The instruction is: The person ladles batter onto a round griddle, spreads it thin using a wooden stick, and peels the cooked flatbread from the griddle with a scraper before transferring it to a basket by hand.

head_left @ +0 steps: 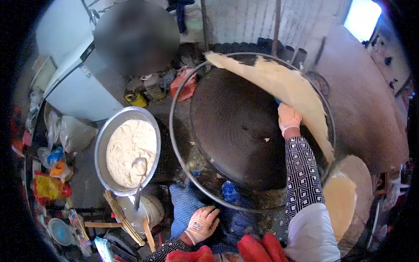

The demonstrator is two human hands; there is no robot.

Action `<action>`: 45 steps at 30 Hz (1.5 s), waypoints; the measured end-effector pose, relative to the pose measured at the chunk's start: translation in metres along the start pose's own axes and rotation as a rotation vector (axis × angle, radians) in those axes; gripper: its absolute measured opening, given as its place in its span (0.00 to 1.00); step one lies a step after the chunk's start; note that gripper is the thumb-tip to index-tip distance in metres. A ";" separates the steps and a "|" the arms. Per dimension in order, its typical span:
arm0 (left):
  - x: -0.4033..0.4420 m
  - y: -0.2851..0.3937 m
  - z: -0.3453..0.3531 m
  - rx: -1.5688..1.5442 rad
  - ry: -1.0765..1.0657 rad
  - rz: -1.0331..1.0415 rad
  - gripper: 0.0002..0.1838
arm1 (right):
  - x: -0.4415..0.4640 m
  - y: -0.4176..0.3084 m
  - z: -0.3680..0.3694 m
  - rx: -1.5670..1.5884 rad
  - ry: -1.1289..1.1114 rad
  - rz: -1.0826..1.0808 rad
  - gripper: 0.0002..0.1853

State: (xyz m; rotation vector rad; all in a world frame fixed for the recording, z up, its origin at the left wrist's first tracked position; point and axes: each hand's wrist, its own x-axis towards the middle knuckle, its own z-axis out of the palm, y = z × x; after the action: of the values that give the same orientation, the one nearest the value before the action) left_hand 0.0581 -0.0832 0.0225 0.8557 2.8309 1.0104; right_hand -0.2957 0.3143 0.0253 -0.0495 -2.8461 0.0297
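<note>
A large dark round griddle (235, 126) lies inside a metal ring (173, 126). Along its far right side a thin pale flatbread sheet (279, 81) is partly off the surface and reaches over the ring. My right hand (290, 118), gloved, is closed at the sheet's inner edge, on a small blue thing mostly hidden by the fingers. My left hand (203, 224), also gloved, rests on my knee with its fingers slightly apart and nothing in it. On the left stands a metal basin (100, 148) of pale batter (126, 148), with a ladle (139, 168) in it.
Another pale flatbread (340, 203) lies on a round board (360, 174) at the lower right. Below the basin are a white bucket (153, 209) and a bundle of sticks (122, 216). A red bag (184, 84) and a yellow container (136, 99) sit behind the ring's left side.
</note>
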 end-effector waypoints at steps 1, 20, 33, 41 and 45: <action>-0.001 0.002 0.002 0.005 0.001 -0.002 0.21 | -0.027 0.020 0.003 0.109 0.034 0.008 0.20; -0.012 0.121 0.025 -0.091 -0.111 0.466 0.20 | -0.902 -0.036 -0.180 -0.105 -0.087 1.279 0.10; -0.028 0.202 0.030 0.024 -0.301 0.654 0.22 | -0.927 0.133 -0.072 -0.397 -0.563 1.875 0.37; 0.010 0.070 -0.051 0.092 0.038 0.338 0.21 | -0.764 0.007 -0.112 -0.005 -0.024 1.074 0.30; 0.055 -0.006 -0.090 0.330 0.285 0.256 0.20 | -0.654 -0.032 -0.126 0.242 0.041 0.574 0.26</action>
State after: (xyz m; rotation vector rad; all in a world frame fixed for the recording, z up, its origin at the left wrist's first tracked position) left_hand -0.0086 -0.1121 0.0994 1.2188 3.2555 0.7446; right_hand 0.3651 0.2604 -0.0427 -0.7960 -2.6641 0.4824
